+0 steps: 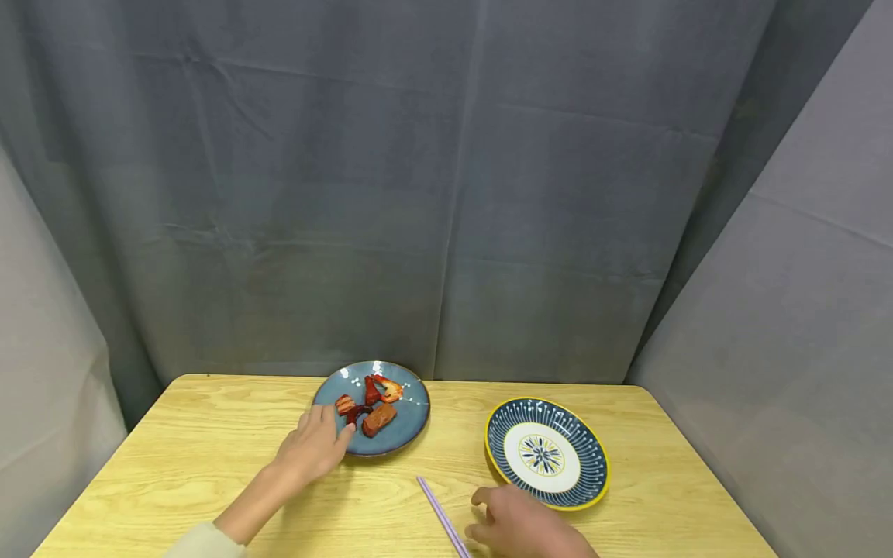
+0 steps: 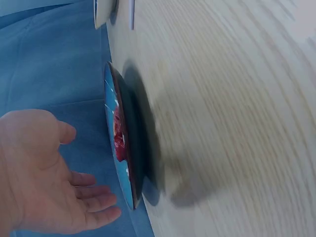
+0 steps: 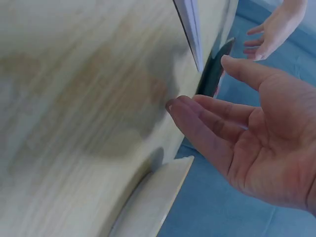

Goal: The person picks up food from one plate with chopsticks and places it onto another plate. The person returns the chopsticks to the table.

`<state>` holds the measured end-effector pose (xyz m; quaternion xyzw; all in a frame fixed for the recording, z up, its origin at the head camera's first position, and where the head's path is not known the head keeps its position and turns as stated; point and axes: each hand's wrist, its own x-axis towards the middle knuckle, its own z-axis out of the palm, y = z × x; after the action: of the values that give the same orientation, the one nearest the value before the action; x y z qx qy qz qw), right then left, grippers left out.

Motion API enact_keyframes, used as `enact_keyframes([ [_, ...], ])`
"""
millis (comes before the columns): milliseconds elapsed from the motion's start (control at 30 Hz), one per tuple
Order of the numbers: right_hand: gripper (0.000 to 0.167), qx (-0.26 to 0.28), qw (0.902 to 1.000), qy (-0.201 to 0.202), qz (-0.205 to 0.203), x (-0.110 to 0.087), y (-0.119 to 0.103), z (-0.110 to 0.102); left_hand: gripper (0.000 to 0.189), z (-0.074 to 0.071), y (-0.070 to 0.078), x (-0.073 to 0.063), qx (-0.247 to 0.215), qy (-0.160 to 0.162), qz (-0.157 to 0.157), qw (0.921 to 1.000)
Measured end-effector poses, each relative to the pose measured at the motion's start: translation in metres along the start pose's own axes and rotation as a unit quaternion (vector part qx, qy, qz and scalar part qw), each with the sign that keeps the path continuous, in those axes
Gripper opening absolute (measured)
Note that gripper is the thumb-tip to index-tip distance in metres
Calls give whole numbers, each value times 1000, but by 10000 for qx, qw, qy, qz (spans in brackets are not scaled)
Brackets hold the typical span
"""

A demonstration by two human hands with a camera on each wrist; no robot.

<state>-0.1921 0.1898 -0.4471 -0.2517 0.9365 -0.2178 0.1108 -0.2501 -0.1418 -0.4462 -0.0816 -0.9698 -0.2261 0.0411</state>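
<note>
My left hand [image 1: 315,445] hovers at the near-left rim of a blue-grey plate [image 1: 412,422], its fingers fairly straight and spread from the thumb. On that plate lie a brown chunk of meat [image 1: 379,419], a shrimp [image 1: 391,389] and other reddish food pieces. In the left wrist view the palm [image 2: 42,177] faces the plate and holds nothing. My right hand [image 1: 525,524] is just right of a pair of lilac chopsticks [image 1: 443,514] on the table. Its fingers bend loosely with the thumb apart; the right wrist view shows nothing between them.
Beside the right hand stands a yellow-rimmed plate [image 1: 593,465] with a blue-and-white pattern and no food on it. Both plates rest on a light wooden table [image 1: 230,434]. A grey curtain [image 1: 314,194] hangs behind, with pale cloth [image 1: 788,349] at the sides.
</note>
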Motion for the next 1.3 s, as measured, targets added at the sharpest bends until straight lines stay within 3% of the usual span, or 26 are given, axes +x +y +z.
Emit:
enact_keyframes([
  [167,20,-219,9996,-13,-173,-1,-1,10,57,3,-10,2,31,-24,-106,9999],
  [433,23,-344,9993,14,-135,4,-7,21,55,4,-27,7,-128,-201,-472,9986],
  [667,25,-433,9989,-28,-155,5,-11,24,55,5,-42,10,-158,-266,-612,9976],
  [767,24,-429,9990,-139,-43,5,-14,24,53,5,-46,12,16,-247,-586,9980],
  [1000,20,-910,9951,-36,-387,2,-14,28,49,9,-57,20,365,-145,-477,9981],
  [1300,17,-1038,9939,28,-376,-2,-13,31,45,17,-68,27,618,-55,-129,9980],
])
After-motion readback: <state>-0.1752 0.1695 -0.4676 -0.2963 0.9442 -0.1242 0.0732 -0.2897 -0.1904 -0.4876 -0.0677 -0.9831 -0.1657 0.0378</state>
